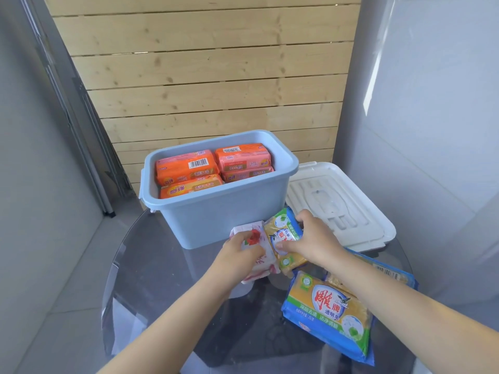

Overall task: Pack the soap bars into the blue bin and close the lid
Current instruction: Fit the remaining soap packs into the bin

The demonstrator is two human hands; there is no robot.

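Observation:
The blue bin (232, 220) stands open at the back of a round glass table, with several orange soap packs (186, 166) inside. Just in front of it, my left hand (237, 252) grips a white soap pack with red print (260, 247). My right hand (310, 238) grips a yellow soap pack with blue and green wrapping (283, 225) beside it. The two packs touch. Another yellow soap pack in a blue wrapper (328, 311) lies at the right front, partly under my right forearm. The white lid (348, 203) lies flat to the right of the bin.
The glass table (162, 279) ends in a curved edge at the left and front. Behind the bin rises a wooden slat wall (210, 76). A further blue-wrapped soap pack with a barcode (388, 271) lies behind my right forearm. A grey floor shows at the left.

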